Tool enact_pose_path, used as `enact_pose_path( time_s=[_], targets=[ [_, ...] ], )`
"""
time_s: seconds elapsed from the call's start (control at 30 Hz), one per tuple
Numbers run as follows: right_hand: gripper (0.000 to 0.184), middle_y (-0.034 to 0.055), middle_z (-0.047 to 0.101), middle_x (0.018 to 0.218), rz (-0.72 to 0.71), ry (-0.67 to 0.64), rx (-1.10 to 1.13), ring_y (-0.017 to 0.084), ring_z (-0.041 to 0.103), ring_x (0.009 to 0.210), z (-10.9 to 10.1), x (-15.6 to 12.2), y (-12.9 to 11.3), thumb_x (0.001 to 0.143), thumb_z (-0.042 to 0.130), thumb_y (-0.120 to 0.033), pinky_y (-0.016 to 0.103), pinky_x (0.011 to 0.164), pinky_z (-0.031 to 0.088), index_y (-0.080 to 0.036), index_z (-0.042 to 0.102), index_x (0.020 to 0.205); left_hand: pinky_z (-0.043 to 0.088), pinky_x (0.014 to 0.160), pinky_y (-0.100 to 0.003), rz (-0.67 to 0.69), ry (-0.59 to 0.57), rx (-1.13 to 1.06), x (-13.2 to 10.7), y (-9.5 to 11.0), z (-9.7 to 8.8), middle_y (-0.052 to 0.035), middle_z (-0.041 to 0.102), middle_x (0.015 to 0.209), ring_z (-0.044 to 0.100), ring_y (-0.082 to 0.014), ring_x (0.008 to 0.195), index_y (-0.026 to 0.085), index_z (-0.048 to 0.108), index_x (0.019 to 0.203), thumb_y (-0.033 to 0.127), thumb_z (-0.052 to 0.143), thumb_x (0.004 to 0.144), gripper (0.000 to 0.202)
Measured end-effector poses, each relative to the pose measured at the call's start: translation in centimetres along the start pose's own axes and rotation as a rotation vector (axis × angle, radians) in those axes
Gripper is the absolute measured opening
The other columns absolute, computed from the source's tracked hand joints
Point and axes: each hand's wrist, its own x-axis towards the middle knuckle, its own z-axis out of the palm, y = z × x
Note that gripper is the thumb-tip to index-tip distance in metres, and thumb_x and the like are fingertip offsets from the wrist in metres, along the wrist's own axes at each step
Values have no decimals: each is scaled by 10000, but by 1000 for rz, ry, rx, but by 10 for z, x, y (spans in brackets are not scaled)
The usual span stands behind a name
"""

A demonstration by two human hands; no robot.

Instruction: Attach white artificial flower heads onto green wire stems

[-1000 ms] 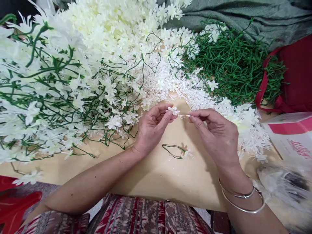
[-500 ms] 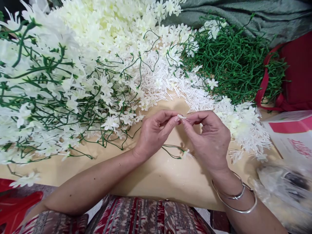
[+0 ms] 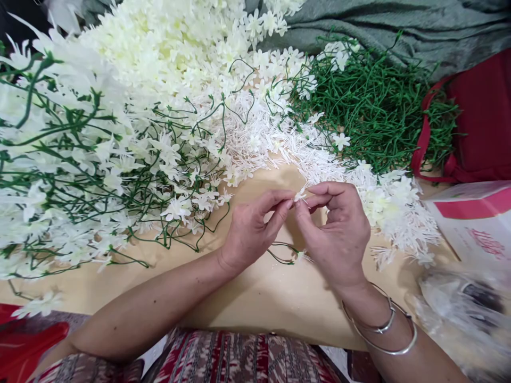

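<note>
Between the fingertips of both hands is a small white artificial flower piece (image 3: 300, 196) with thin white strands. My left hand (image 3: 255, 226) pinches it from the left, thumb against forefinger. From the right, the thumb and forefinger of my right hand (image 3: 335, 229) close on it too, and they hide part of it. Just below my fingers a green plastic stem (image 3: 285, 252) with a white tip lies on the table (image 3: 263, 298). Past my hands spreads a pile of white stamen pieces (image 3: 251, 127).
On the left are heaped white flowers on green stems (image 3: 120, 175), with pale loose petals (image 3: 171, 48) behind. Bare green stems (image 3: 371, 101) form a pile at back right, beside a red bag (image 3: 483, 117). A printed box (image 3: 475, 223) and a plastic bag (image 3: 459, 308) stand right.
The white flower piece has turned slightly between my fingers and its strands now point upward. Both hands keep their pinch. The whole view has shifted a little.
</note>
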Motion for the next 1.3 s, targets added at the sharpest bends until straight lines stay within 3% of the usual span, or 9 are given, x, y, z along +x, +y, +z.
enact_pose_path(
  time_s=[0.23,0.4,0.63,0.8,1.1,1.3],
  targets=[
    [236,-23,705,814,113,-35,159,205,702,787,1,3,1,911,789,-301,417,865,573,-277,611,1064,648,873,-244,-178,-11,-180,1,-2,2,-76,829,1069,802,-144,945,165,723,1176,227,643,1040,169],
    [221,-30,728,818,184,-41,213,165,709,779,-1,7,0,869,828,-285,359,814,572,-237,659,1004,628,876,-236,-141,-10,-161,3,-2,0,-64,811,1051,780,-130,938,175,729,1127,214,647,1031,132],
    [172,-40,737,800,219,-55,232,138,697,739,-5,11,-1,831,854,-237,308,753,568,-241,705,916,628,890,-250,-226,-49,-249,4,-4,1,-74,809,1057,786,-143,953,176,715,1160,264,635,1042,167],
    [165,-26,733,774,199,-18,216,155,694,713,-6,13,-3,823,848,-220,334,729,578,-219,701,899,638,892,-271,-266,5,-292,4,-7,2,-64,807,1009,781,-147,914,176,741,1108,322,707,1013,177],
    [168,-24,736,773,228,-47,174,156,693,712,-5,13,0,834,825,-258,333,753,581,-227,685,922,643,883,-255,-238,-1,-265,5,-6,2,-51,828,993,777,-135,898,187,778,1039,315,732,994,143],
    [164,-33,721,763,205,-129,186,144,662,706,-9,17,4,875,757,-225,327,747,562,-247,759,1037,649,887,-281,-273,-41,-292,7,-3,-1,-52,831,993,779,-148,905,190,773,1047,304,714,1002,136]
  ],
)
